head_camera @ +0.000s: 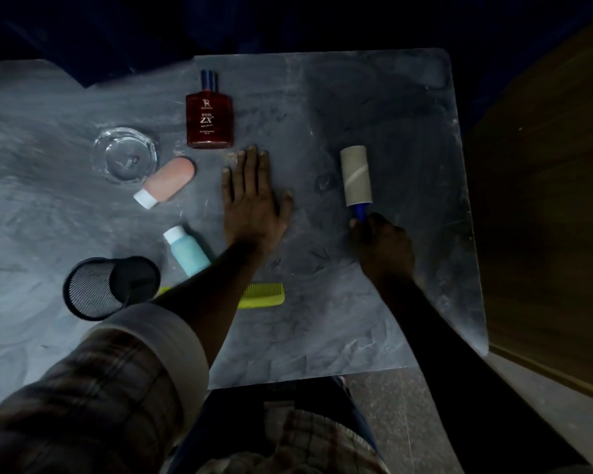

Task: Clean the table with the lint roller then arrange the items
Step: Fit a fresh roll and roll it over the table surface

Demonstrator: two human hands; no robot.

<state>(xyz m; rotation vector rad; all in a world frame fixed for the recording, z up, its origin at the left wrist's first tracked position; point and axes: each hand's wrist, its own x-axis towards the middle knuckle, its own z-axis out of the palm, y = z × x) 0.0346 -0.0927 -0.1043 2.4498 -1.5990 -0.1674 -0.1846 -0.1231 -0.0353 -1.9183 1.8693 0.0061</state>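
Observation:
My right hand (386, 249) grips the blue handle of the lint roller (356, 176), whose grey roll lies on the grey table (374, 319) toward its right side. My left hand (252, 200) rests flat on the table, fingers spread, just below a red perfume bottle (209, 119) that lies flat. A pink tube with a white cap (166, 183), a blue bottle with a white cap (187, 251) and a yellow-green comb (264, 295) lie on the left half. My left forearm crosses over the comb.
A clear glass dish (125, 155) sits at the left, touching the pink tube. A black mesh cup (108, 289) lies on its side near the front left. A wooden panel (545, 234) stands right of the table. The table's front edge ends above my lap.

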